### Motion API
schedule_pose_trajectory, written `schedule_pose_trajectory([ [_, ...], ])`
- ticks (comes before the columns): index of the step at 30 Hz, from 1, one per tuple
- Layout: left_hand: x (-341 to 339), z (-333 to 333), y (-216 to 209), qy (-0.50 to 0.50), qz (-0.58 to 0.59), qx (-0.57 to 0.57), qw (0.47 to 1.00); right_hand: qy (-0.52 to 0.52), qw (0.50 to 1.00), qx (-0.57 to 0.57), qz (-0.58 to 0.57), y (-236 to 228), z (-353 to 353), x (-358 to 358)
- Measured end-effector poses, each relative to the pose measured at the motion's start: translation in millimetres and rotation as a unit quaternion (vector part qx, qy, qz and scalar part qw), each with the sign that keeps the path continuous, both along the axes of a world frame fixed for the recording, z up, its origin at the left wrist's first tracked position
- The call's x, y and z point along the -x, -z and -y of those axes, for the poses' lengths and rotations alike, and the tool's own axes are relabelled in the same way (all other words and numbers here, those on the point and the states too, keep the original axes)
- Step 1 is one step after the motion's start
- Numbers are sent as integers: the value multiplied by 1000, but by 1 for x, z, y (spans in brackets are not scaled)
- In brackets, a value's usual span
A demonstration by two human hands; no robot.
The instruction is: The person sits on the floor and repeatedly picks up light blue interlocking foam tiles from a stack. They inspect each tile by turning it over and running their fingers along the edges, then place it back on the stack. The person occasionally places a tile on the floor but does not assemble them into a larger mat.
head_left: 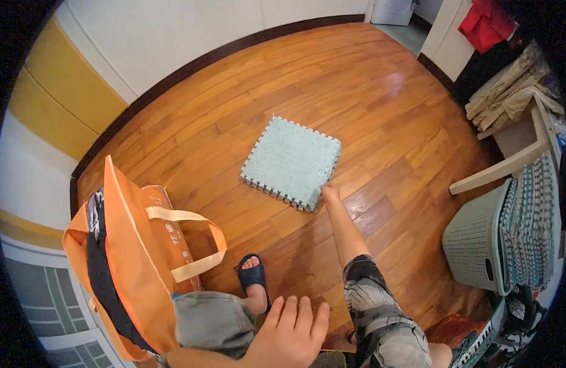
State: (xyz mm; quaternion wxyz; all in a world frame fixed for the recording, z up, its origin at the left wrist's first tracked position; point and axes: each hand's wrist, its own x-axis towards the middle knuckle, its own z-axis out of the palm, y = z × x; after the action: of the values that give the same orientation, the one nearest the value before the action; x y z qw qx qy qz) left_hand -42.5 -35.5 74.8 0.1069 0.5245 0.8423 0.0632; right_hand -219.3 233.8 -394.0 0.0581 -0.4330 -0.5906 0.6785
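A stack of pale blue-green foam mat tiles with toothed interlocking edges lies on the wooden floor in front of me. My right hand reaches out to its near right corner, its fingers closed at the tile edge; the fingertips are partly hidden. Down at the lower edge, my left hand is held palm down with its fingers stretched and holds nothing. It is nearest to my leg in grey denim shorts, beside a foot in a dark blue slipper.
On the left stands a large orange bag with cream handles. At the right, a pale green woven basket stands by more toothed foam tiles and a white wooden chair holding folded cloth. A white wall curves behind.
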Motion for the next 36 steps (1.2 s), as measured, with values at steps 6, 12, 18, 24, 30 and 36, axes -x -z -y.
schedule_pose_trajectory([
  [6, 10, -6, 8, -30, 44, 56, 997, 45, 996, -41, 67, 43, -7, 25],
  [12, 13, -16, 8, -23, 44, 57, 997, 73, 990, -118, -23, 12, -9, 19],
  [18, 15, -8, 27, -21, -3, 45, 999, -12, 974, -131, -183, -119, -9, -20],
  [24, 29, -24, 20, -65, -71, -108, 989, -276, 917, -233, -171, -302, -53, -133],
  [30, 26, -53, -5, -50, -177, -292, 938, -463, 809, -339, -129, -479, -20, -224],
  [36, 39, -54, 9, 1, 237, -192, 952, -549, 782, -283, -82, -510, -8, -263],
])
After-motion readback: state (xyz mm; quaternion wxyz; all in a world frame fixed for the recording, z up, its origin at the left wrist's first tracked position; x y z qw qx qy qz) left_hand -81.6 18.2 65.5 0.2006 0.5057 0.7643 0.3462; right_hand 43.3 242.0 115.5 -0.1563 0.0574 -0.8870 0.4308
